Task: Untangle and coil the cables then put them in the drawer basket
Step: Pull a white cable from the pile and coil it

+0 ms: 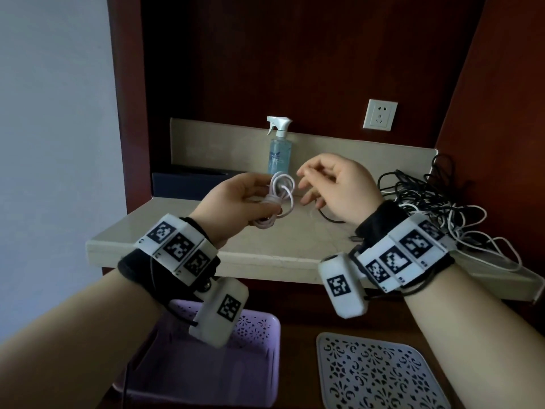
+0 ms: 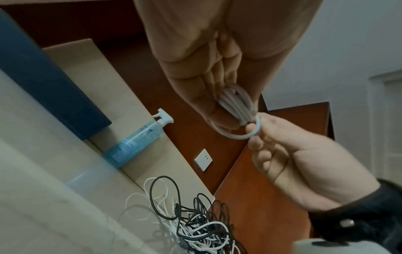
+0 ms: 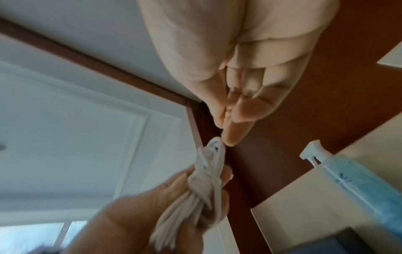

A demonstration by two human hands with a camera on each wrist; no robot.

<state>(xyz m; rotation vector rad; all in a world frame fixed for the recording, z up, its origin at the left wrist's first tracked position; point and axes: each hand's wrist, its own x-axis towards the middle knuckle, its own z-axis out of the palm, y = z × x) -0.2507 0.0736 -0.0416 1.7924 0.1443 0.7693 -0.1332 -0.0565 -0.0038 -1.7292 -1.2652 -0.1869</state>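
Note:
My left hand point(image 1: 253, 196) grips a coiled, knotted white cable point(image 1: 280, 190) above the stone shelf point(image 1: 177, 228). In the left wrist view the bundle point(image 2: 234, 104) sits between thumb and fingers, with one loop hanging out. My right hand point(image 1: 306, 187) hovers just right of the coil with loosely bent fingers. Its fingertips point(image 2: 252, 130) touch that loop, and in the right wrist view a fingertip point(image 3: 230, 139) meets the top of the coil point(image 3: 206, 185). A tangle of black and white cables point(image 1: 436, 202) lies at the shelf's right end. The purple basket point(image 1: 274, 335) stands below my left wrist.
A blue spray bottle point(image 1: 279, 149) stands at the back of the shelf behind the hands. A dark blue box point(image 1: 188, 183) lies at back left. A wall socket point(image 1: 380, 115) is at upper right. A white perforated tray point(image 1: 374, 373) lies beside the basket.

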